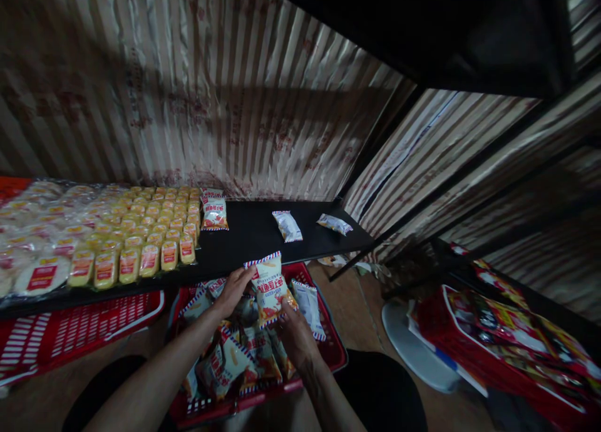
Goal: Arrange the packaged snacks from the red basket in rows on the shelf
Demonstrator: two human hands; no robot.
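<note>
Between my hands is a snack bag point(269, 288) with red lettering and a striped edge, held above a red basket point(335, 344). My left hand point(233, 289) grips its upper left side. My right hand point(295, 333) closes on its lower right corner. More bags of the same kind point(225, 366) fill the basket, one of them point(308, 307) lying pale side up at its right. On the black shelf point(248, 222) in front, a few matching bags point(215, 211) stand by the wall, and two others point(287, 226) lie apart farther right.
Rows of small yellow wrapped cakes point(150, 231) and round white packs point(44, 275) cover the shelf's left. Beneath sits another red basket point(84, 332). At right are a loaded red basket point(511, 350), a grey-white stool point(417, 350) and black rack bars point(385, 235). A dark shelf point(422, 31) overhangs above.
</note>
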